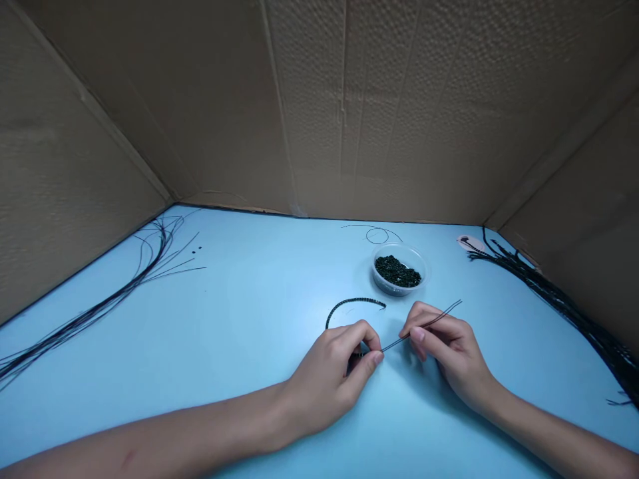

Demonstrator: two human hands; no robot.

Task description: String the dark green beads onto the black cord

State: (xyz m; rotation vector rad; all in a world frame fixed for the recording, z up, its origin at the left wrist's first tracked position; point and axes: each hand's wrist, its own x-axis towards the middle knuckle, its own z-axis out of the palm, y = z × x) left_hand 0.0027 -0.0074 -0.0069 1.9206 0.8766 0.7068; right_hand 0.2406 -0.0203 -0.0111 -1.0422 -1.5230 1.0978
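Observation:
A dark beaded strand [349,301] curves up from behind my left hand [339,366] and bends over to the right. My left thumb and fingertips pinch the strand near where bare cord comes out of it. Two thin dark cord ends [394,344] run from that pinch to my right hand [449,346]. The right thumb and index finger are closed on these cords, whose tips stick out past the fingers toward the upper right. Just beyond the hands is a clear round tub [397,291] with dark green beads [397,271] in it.
A bundle of loose black cords [124,287] lies along the left side. Many dark beaded strands [549,293] lie along the right wall, by a pale round tag [470,243]. A looped cord [377,235] lies behind the tub. Cardboard walls [349,133] enclose the pale blue table [249,319].

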